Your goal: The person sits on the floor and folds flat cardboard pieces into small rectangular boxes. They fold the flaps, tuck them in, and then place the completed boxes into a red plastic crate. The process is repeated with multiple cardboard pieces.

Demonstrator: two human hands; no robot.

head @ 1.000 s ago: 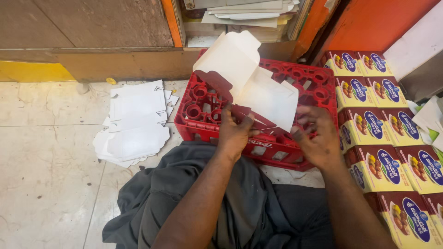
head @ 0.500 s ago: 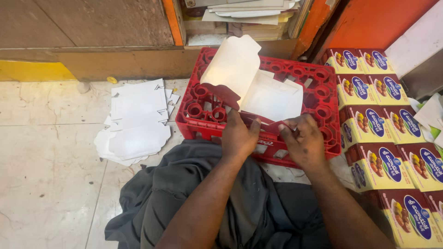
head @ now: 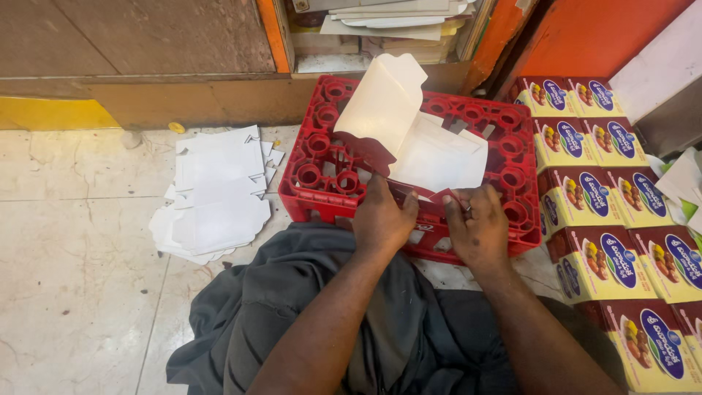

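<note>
Across the lower left of the frame it's mostly pale tiled floor [head: 80,241], with the person's dark trousers [head: 314,322] filling the bottom middle. Dead centre sits a red bottle crate [head: 322,157] turned upside down as a work surface, and down the right edge there's a stack of finished yellow printed cartons [head: 585,212]. Left of the crate lies a loose pile of flat white carton blanks [head: 216,194]. On top of the crate is the half-folded carton [head: 413,135], white inside up, one panel standing tilted toward the upper middle. Left hand [head: 382,219] has its fingers curled, pressing down on the near edge of the carton; right hand [head: 479,230] is pinching a small red flap at that same edge between thumb and fingertips. My guess at the risk: the crate top is all holes, so pressing over one could crease the card crooked, and the upright panel looks ready to flop back over the hands.
</note>
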